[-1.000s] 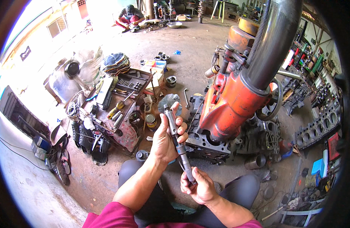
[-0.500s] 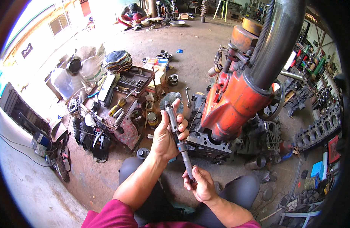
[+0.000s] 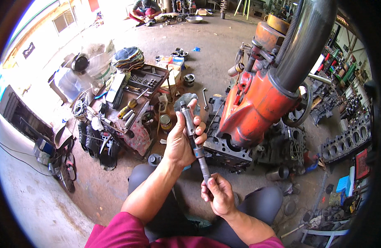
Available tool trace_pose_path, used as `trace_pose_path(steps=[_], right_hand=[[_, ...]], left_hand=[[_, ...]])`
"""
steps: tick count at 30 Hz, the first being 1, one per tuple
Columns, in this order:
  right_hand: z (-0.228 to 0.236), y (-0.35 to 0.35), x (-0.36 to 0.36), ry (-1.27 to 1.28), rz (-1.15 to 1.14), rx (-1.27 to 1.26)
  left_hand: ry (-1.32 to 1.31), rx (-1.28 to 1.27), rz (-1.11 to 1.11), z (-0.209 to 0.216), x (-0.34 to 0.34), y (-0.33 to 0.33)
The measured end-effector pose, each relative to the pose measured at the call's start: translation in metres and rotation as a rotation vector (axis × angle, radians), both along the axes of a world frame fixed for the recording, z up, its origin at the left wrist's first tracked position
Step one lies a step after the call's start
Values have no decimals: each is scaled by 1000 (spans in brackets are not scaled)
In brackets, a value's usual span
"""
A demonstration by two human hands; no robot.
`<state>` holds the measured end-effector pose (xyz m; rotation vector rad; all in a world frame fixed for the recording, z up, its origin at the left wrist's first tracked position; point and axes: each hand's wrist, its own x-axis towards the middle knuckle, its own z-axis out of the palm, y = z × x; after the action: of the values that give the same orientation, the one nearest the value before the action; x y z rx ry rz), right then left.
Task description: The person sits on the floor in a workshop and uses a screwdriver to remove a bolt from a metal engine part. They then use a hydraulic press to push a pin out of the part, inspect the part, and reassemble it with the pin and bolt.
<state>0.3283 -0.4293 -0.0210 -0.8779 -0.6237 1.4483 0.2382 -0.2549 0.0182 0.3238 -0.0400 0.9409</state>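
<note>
A slim grey metal rod-shaped tool (image 3: pixel 191 126) with stepped sections and a bluish collar slants across the middle, its top end up and left. I cannot make out its exact kind. My left hand (image 3: pixel 182 142) is wrapped round its upper part, thumb along one side and fingers curled on the other. Lower down, my right hand (image 3: pixel 219 194) pinches the narrower bottom end between thumb and fingers. Both hands are above my lap, in front of an engine block (image 3: pixel 227 155) on the floor.
A large orange machine (image 3: pixel 256 107) with a thick dark column stands over the block. To the left is a tool-covered bench (image 3: pixel 128 111) with a screwdriver (image 3: pixel 127 118) and a stack of cloths (image 3: pixel 128 58). More engine blocks (image 3: pixel 343 138) lie at right. A person (image 3: pixel 145 10) sits far back.
My hands and the tool have shifted up slightly. More of the tool's narrower lower section shows between my hands. The whole view has tilted a little.
</note>
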Motion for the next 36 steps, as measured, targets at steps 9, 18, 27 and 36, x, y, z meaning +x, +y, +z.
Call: trace_pose_path(steps=[9, 18, 27, 36], right_hand=[[1, -2, 5, 274, 183, -75], [6, 0, 2, 335, 232, -73], [4, -1, 0, 337, 223, -95], [4, -1, 1, 343, 236, -111]], left_hand=[[-100, -40, -58, -8, 1, 3], [-147, -21, -107, -4, 1, 3], [-137, -3, -95, -3, 0, 3], [-145, -6, -98, -2, 0, 2]])
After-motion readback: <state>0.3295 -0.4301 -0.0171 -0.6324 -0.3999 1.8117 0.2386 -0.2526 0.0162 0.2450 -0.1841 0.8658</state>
